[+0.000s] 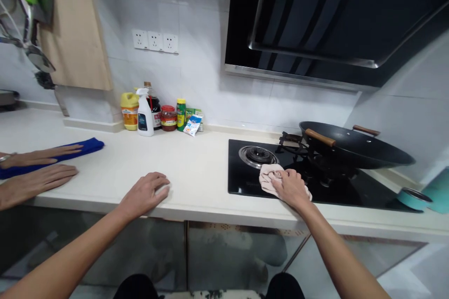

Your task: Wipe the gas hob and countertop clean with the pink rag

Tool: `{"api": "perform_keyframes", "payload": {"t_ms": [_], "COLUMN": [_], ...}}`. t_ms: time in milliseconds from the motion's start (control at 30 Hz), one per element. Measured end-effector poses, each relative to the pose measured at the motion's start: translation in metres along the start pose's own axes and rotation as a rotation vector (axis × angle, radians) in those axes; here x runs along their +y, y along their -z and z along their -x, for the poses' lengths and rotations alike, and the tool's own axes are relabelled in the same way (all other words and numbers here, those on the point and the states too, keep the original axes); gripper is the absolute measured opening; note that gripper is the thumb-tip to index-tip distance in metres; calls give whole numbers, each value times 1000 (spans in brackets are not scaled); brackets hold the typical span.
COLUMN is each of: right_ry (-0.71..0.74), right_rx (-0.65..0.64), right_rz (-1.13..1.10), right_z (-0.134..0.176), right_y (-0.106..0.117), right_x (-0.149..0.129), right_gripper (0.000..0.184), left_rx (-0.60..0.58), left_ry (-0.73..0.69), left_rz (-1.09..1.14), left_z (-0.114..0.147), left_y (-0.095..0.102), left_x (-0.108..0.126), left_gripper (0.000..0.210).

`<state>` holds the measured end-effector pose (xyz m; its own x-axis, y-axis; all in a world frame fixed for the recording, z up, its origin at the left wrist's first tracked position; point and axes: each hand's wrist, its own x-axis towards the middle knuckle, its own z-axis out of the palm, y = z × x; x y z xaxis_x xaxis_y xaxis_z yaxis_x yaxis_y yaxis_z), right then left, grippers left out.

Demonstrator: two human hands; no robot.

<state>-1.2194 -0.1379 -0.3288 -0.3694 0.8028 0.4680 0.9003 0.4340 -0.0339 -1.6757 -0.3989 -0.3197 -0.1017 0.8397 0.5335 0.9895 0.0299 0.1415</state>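
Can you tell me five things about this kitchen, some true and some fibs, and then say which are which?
1. The right hand is on a pink cloth on the stove. True.

2. The left hand is holding a spoon. False: it rests on the counter.

3. The wok has brown handles. True.

4. The blue cloth is hanging on the wall. False: it lies on the counter, under another person's hand.

5. The spray bottle stands next to a yellow jug. True.
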Motion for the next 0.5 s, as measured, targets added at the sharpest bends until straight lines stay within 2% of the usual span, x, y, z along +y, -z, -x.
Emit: {"api": "perform_keyframes", "payload": {"t_ms": [133, 267, 400, 500], "right_ry": [-21, 109, 260, 321], "right_rx": [-52, -66, -62, -143], "right_rz": [64, -33, -246, -549], "right_z": [-1, 12, 23, 15], "right_y": [11, 18, 21, 22], "right_x": [-29, -84, -137, -169], "right_gripper": [47, 40, 33, 30], "left_rx": [12, 31, 47, 66], "left_ry": [28, 60, 103, 100], "left_rz": [33, 64, 96, 109], "left_z": [-1, -3, -4, -3], "left_y": [0, 0, -1, -3], "left_x": [0, -2, -6, -10], "left_gripper": [44, 44, 45, 44]}}
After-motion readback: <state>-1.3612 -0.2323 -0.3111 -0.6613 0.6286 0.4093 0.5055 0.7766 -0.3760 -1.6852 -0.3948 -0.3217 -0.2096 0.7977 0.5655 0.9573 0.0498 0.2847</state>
